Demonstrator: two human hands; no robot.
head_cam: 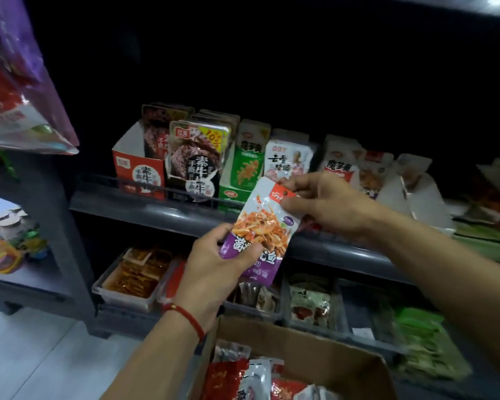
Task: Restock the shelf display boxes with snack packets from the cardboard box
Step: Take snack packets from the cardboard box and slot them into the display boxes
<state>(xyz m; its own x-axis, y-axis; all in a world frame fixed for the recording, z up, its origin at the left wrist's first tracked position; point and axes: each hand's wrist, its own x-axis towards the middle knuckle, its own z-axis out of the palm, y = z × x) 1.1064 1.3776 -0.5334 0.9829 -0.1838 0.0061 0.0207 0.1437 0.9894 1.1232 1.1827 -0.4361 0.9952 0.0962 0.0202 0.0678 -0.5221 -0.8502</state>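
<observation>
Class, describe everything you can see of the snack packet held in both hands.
The snack packet is a flat, glossy plastic pouch: white top with a red corner, orange shredded food pictured mid-face, purple base with white characters. It tilts, top leaning right, before the shelf edge. The left hand grips its lower end; the right hand pinches its top corner.

Dark shelf, upper tier: row of display boxes stuffed with snack packets; lower tier: trays.
</observation>
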